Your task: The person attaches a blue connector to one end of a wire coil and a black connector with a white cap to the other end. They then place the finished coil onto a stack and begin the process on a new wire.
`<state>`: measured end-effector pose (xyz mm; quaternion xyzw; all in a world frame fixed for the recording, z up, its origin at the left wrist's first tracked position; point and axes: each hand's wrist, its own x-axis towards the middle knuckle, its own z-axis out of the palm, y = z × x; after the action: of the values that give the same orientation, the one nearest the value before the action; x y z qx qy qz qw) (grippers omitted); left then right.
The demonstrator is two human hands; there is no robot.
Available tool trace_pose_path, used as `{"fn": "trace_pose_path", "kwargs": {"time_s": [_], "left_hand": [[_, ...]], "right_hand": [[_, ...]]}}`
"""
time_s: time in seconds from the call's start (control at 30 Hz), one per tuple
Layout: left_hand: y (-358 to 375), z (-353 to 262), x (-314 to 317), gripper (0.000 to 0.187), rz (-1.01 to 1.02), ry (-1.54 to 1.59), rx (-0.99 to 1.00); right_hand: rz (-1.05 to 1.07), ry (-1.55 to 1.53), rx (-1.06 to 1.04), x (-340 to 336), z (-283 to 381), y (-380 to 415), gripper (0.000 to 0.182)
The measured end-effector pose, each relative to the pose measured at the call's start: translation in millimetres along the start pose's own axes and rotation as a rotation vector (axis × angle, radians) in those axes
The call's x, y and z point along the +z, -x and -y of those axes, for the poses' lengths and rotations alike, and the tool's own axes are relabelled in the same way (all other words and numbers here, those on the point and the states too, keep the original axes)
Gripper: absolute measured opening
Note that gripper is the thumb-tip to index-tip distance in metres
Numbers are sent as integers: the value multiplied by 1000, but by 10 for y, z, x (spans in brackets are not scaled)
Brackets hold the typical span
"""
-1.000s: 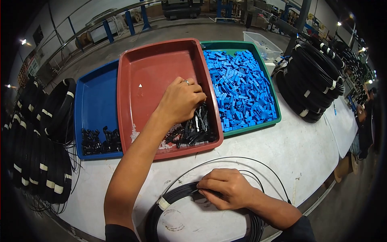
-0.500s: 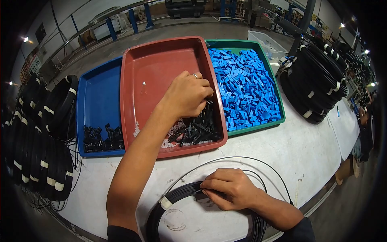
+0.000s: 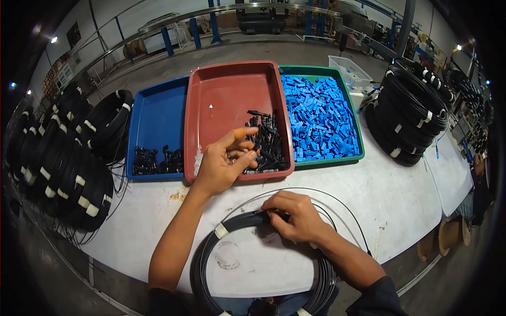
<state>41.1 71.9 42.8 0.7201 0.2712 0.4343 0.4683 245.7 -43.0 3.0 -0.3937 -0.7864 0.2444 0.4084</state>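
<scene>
My left hand (image 3: pixel 224 162) is over the near edge of the red tray (image 3: pixel 226 89), beside a heap of small black connector pieces (image 3: pixel 270 138). Its index finger reaches forward while the thumb and other fingers are bent close together; whatever they pinch blends into the black pieces behind. On the table, my right hand (image 3: pixel 296 215) grips the top of a coil of black cable (image 3: pixel 203 258), thumb and fingers closed on the strands. White tape (image 3: pixel 221 230) wraps the coil to the left of that hand. One loose cable end (image 3: pixel 363 239) arcs out to the right.
A blue tray (image 3: pixel 158 108) with black pieces stands left, and a green tray (image 3: pixel 360 139) full of blue clips (image 3: pixel 321 118) stands right. Taped cable coils are stacked at left (image 3: pixel 68 174) and right (image 3: pixel 406 121). Behind the green tray is a clear plastic bin (image 3: pixel 350 71).
My left hand has drawn back toward me from the black pieces at the red tray's right side, its fingers loosening somewhat. My right hand keeps its hold on the coil. The camera view has shifted.
</scene>
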Motion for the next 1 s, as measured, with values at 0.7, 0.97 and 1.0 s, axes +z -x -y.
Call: {"fn": "trace_pose_path", "kwargs": {"time_s": [0.7, 0.97, 1.0], "left_hand": [[899, 186, 150, 32, -69, -205, 110], [884, 97, 159, 20, -53, -463, 385], [884, 88, 160, 20, -34, -488, 410]], "right_hand": [[-120, -44, 13, -6, 78, -5, 16], [-111, 35, 3, -33, 100, -24, 20], [-109, 32, 10, -30, 95, -20, 20]]}}
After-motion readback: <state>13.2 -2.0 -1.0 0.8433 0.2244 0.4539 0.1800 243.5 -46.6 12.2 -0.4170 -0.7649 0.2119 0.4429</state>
